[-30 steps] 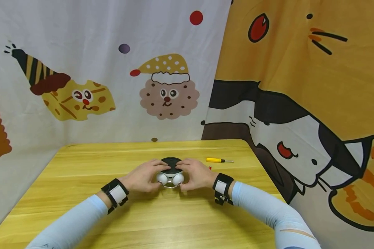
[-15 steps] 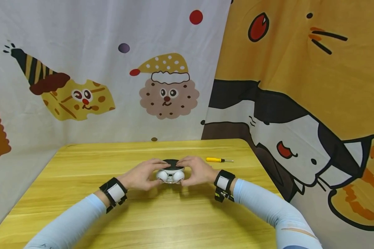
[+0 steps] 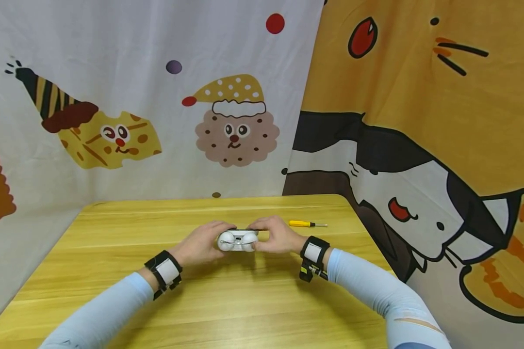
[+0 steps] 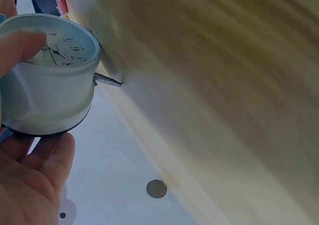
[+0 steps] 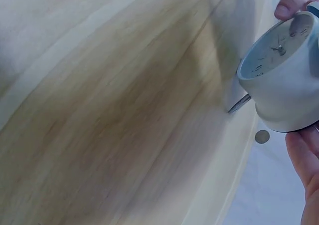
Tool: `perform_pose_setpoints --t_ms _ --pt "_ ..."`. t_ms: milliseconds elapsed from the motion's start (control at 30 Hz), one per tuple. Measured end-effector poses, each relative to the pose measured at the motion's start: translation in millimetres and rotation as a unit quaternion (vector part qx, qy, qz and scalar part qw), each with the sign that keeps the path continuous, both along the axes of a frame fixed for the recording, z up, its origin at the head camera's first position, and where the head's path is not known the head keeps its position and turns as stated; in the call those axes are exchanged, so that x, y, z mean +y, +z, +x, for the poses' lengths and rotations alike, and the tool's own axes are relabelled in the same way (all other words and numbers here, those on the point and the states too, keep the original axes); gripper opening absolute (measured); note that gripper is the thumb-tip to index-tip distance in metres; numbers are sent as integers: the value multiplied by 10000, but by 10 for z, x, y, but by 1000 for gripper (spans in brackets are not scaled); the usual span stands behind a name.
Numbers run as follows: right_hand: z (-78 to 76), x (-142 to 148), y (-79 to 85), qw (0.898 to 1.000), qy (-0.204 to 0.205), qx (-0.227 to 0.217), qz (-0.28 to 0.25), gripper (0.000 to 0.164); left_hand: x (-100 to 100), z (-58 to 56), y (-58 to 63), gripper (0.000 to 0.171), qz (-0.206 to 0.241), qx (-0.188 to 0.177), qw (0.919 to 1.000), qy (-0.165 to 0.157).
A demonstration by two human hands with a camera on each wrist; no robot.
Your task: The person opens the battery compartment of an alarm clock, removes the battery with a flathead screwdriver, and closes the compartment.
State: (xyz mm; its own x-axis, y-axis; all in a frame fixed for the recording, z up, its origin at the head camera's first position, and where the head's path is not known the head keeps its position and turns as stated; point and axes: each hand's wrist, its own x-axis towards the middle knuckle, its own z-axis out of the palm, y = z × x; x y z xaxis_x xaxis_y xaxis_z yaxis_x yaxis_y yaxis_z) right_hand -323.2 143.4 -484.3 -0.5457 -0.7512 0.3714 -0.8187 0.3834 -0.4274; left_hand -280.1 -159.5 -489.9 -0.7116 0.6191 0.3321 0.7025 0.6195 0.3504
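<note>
Both my hands hold a white twin-bell alarm clock (image 3: pixel 237 241) over the middle of the table. In the head view its two round bells and wire handle point toward me, and its black back shows only as a thin edge on top. My left hand (image 3: pixel 203 243) grips its left side, fingers on the back. My right hand (image 3: pixel 277 236) grips the opposite side in the same way. In the left wrist view the white clock (image 4: pixel 50 93) shows its numbered dial, with a thumb over it and a metal foot sticking out. The right wrist view shows the clock (image 5: pixel 286 95) tilted.
A screwdriver (image 3: pixel 306 224) with a yellow handle lies on the wooden table (image 3: pixel 244 300), beyond my right hand. A small red object (image 4: pixel 61 4) appears near the clock in the left wrist view. A printed curtain (image 3: pixel 135 179) hangs behind the table.
The clock has tipped in my hands: its black back, seen broad a second ago, is now nearly edge-on, and the bells have risen slightly in view. Both hands turned with it.
</note>
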Motion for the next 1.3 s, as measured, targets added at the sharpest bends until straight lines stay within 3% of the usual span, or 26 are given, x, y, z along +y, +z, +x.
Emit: perform_pose_setpoints --t_ms 167,300,400,567,833,1033,1167,1300 --pt "60 -4 -4 9997 -130 -88 207 61 14 -37 -41 74 130 -194 9997 85" --pt "119 -34 -51 9979 -320 294 470 79 11 -55 -52 70 257 -313 9991 95" --pt "146 -73 -86 9967 -462 464 480 75 11 -64 -59 68 323 -349 9988 119" --pt "168 -103 -107 9966 -694 327 312 72 20 -66 -70 65 501 -486 9975 147" --pt "156 -89 -64 9949 -872 -487 -126 67 17 -63 -75 59 908 -708 9932 147" --pt "151 -70 -16 9881 -875 -1121 -594 66 31 -63 -52 59 1269 -1094 9857 160" --pt "151 -58 -5 9791 -998 -1564 -829 65 47 -61 -37 61 1659 -1419 9758 134" --pt "147 -55 15 9629 -1315 -2128 -1017 63 67 -48 -20 65 1916 -1646 9670 346"
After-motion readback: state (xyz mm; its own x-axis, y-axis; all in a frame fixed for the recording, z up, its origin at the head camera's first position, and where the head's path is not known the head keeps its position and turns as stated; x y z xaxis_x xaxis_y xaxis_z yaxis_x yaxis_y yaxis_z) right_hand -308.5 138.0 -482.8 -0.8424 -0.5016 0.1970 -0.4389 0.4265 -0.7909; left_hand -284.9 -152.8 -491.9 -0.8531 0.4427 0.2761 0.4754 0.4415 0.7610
